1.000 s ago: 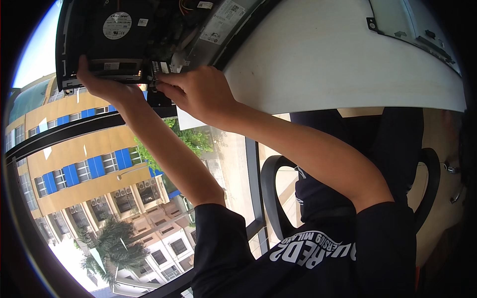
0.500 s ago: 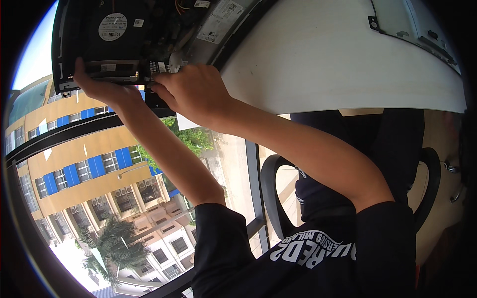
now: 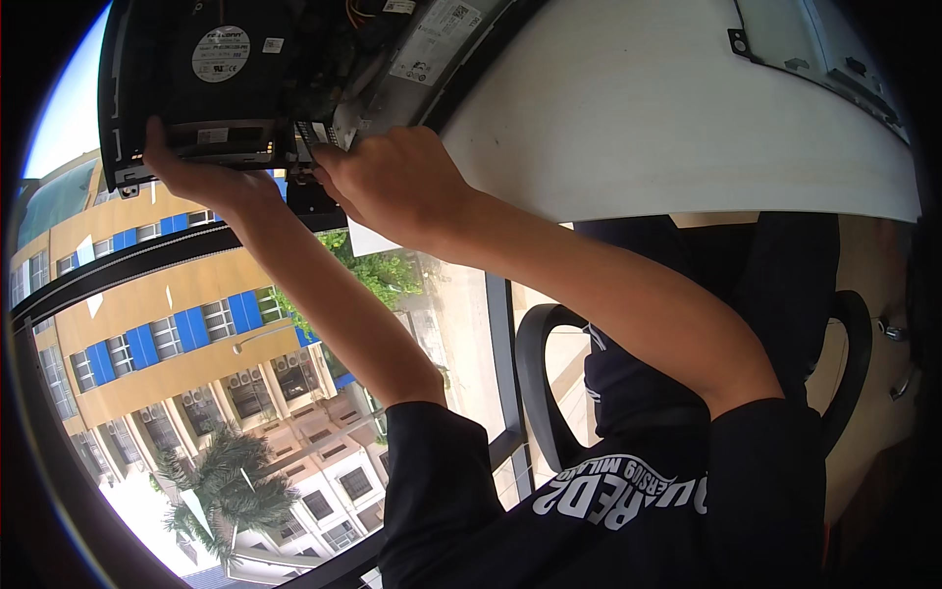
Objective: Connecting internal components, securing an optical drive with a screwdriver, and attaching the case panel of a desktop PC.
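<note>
An open black desktop computer case (image 3: 110, 98) stands at the upper left, its inside showing a fan with a round white label (image 3: 220, 54). My left hand (image 3: 201, 182) holds the case at its near edge, one digit up against its front beside a drive bay (image 3: 218, 137); the other fingers are hidden. My right hand (image 3: 397, 182) is closed in a pinch at the case's near corner, just below a small silver grille (image 3: 316, 133). Whatever lies between its fingertips is too small and covered to make out.
A silver power supply (image 3: 432, 49) sits inside the case on its right. On the white table (image 3: 628, 128), a metal panel (image 3: 814, 59) lies at the far right. Left of me is a window frame (image 3: 177, 245); a black chair armrest (image 3: 540, 383) is below the table.
My right fingertips have drawn slightly right, showing more of the grille. The case has shifted a little to the left, while my left hand keeps its hold.
</note>
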The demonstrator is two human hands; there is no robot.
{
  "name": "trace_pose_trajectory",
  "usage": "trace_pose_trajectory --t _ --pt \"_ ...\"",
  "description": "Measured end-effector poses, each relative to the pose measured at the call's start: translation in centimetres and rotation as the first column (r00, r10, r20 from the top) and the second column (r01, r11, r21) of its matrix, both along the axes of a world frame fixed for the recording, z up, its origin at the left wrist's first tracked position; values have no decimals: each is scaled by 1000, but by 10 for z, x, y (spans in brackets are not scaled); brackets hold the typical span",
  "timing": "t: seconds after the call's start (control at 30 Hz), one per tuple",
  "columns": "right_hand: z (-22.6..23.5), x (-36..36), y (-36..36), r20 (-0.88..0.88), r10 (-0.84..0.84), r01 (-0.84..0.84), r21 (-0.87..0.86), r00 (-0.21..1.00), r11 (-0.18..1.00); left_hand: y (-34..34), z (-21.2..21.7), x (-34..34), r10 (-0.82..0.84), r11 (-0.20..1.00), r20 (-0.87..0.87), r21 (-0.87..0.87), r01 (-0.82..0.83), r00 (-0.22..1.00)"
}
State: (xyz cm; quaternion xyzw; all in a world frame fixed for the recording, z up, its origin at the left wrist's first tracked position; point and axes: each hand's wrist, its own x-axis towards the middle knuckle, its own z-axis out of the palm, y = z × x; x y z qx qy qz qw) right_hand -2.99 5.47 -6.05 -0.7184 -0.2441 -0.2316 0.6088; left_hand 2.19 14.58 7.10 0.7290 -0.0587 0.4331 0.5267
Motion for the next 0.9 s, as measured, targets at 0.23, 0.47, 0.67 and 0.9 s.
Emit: trace_pose_trajectory --t 0.23,0.47,0.67,0.9 --pt "-6 -3 -4 28 -7 8 -54 1000 998 0 0 2 -15 1000 -1 -3 15 1000" --pt "2 -3 -3 54 -31 28 44 998 999 -2 2 2 -4 999 -22 34 5 1000" --pt "6 1 1 44 0 0 9 999 1000 -1 2 0 13 999 -22 53 -12 1000" --pt "8 3 -2 16 36 -35 -46 999 998 1 3 3 9 999 -26 52 -8 1000"
